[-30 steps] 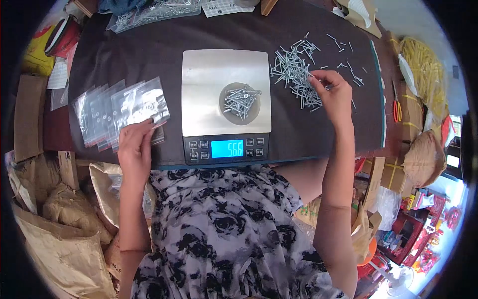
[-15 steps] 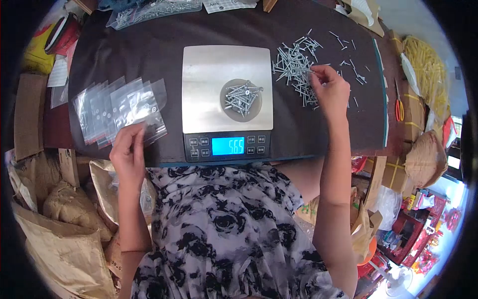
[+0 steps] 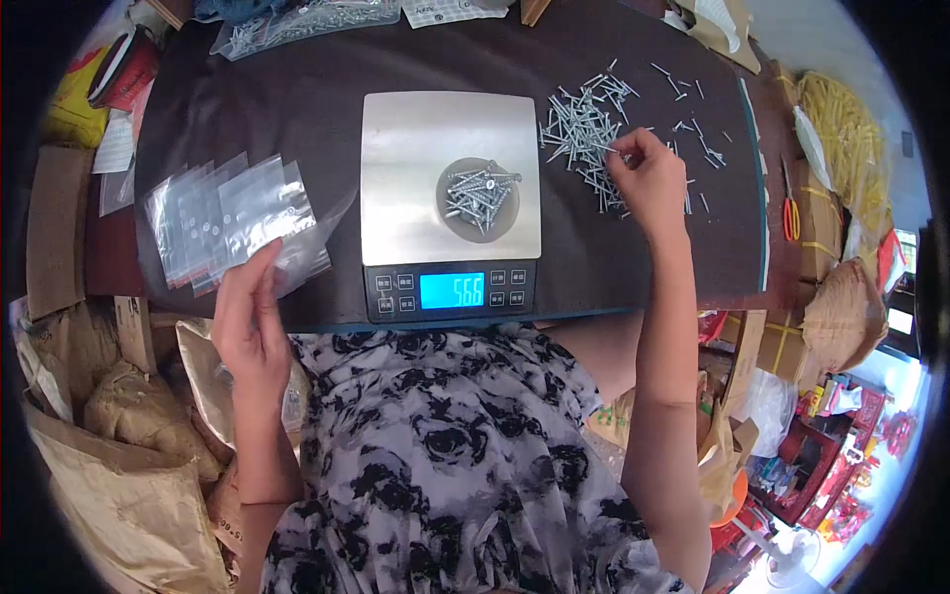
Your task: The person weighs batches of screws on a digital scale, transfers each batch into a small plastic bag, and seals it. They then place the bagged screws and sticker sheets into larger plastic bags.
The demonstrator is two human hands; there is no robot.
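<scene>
My left hand (image 3: 252,312) pinches a clear zip bag (image 3: 309,247) at the near right end of a fanned row of plastic zip bags (image 3: 193,233). The bag's right side is lifted off the cloth. Over the loose pile of silver screws (image 3: 579,124), my right hand (image 3: 651,183) is closed, with a screw (image 3: 616,150) at its fingertips. Between my hands stands a digital scale (image 3: 406,178), its blue display (image 3: 452,290) showing digits like 566. On its steel plate a small round dish (image 3: 480,233) holds a heap of screws (image 3: 477,198).
Stray screws (image 3: 712,156) lie right of the pile. Orange-handled scissors (image 3: 792,218) are at the right edge. At the back lies a large bag of screws (image 3: 307,25) beside a paper sheet (image 3: 450,10). Cardboard and paper sacks (image 3: 129,495) stand on the left.
My left hand has shifted slightly and the bag's right side has risen. My right hand has moved a little left over the pile. The display's last digit went from 5 to 6.
</scene>
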